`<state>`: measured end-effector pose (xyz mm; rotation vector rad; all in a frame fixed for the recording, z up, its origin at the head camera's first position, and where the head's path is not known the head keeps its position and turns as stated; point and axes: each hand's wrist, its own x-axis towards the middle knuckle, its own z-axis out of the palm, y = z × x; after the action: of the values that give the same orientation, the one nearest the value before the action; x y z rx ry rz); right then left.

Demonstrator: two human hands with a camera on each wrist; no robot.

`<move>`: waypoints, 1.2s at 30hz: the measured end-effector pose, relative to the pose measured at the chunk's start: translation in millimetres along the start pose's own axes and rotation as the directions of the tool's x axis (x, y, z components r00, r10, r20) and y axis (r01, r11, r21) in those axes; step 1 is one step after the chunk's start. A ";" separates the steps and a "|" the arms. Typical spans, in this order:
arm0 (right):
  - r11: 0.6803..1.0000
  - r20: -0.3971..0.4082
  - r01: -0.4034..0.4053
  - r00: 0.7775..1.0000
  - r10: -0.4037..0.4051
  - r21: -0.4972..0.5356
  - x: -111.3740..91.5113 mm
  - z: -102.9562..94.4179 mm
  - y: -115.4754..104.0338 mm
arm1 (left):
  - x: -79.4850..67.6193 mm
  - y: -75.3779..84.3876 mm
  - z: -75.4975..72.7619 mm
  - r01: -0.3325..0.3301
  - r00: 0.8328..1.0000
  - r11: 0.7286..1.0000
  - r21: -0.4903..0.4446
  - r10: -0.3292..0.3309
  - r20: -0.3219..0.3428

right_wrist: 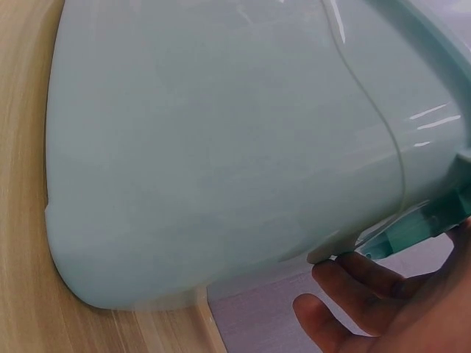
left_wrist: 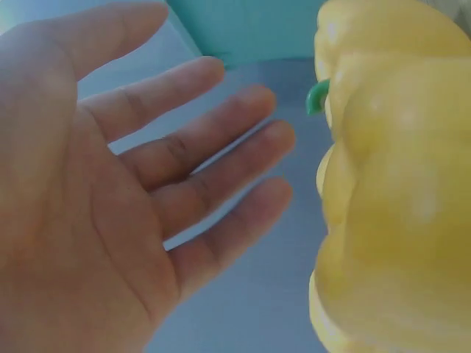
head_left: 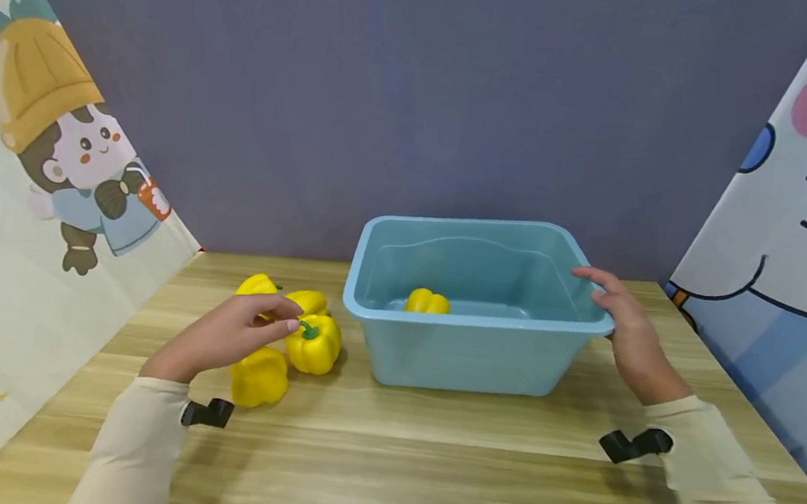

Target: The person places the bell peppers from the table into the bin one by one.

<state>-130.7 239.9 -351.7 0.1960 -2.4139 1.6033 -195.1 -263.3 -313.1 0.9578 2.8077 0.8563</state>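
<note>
My left hand [head_left: 226,337] is over a group of yellow bell peppers on the table, its fingers loosely bent with nothing held. Its fingertips overlap the pepper with a green stem [head_left: 317,348] in the head view. In the left wrist view the fingers spread beside large yellow peppers [left_wrist: 397,191]. At the right end of a light blue plastic bin [head_left: 467,354], my right hand [head_left: 631,344] grips the rim, thumb and fingers around it. The right wrist view shows the bin's outer wall [right_wrist: 206,162] with fingers under the rim. One yellow bell pepper [head_left: 428,301] lies inside the bin.
Another pepper [head_left: 259,377] lies nearest me, and more sit behind the left hand. The wooden table [head_left: 385,458] ends at a grey-purple back wall [head_left: 416,109]. Cartoon-printed panels stand at left and right.
</note>
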 end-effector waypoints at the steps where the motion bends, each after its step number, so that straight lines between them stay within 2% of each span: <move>1: 1.000 0.001 -0.001 1.000 0.001 0.003 0.3 0.7 0.0 | -1.5 -1.7 -1.2 0.012 1.000 1.000 0.002 -0.012 0.006; 8: 1.000 0.001 0.005 1.000 -0.005 -0.005 -0.6 0.6 1.8 | -5.9 -10.1 -3.8 0.074 0.994 0.997 -0.018 -0.073 0.076; 13: 1.000 0.005 0.021 1.000 -0.021 -0.011 -1.8 -0.8 3.1 | -5.4 -13.4 -2.6 0.110 0.990 0.994 -0.016 -0.108 0.095; 22: 1.000 0.006 0.016 1.000 -0.016 -0.014 -1.4 -0.2 1.9 | -7.1 -23.5 2.3 0.208 0.964 0.978 -0.015 -0.202 0.171; 29: 0.999 0.010 0.025 1.000 -0.025 -0.027 -1.2 -0.9 0.9 | -9.7 -32.8 2.7 0.149 0.965 0.988 -0.028 -0.139 0.224; 36: 1.000 0.010 0.017 1.000 -0.017 -0.021 -1.4 0.0 0.3 | -9.9 -41.1 3.8 0.135 0.948 0.989 -0.052 -0.114 0.296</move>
<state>-129.4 240.0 -352.4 0.2204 -2.4284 1.5729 -208.8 -294.0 -338.9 0.8111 2.5362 0.7271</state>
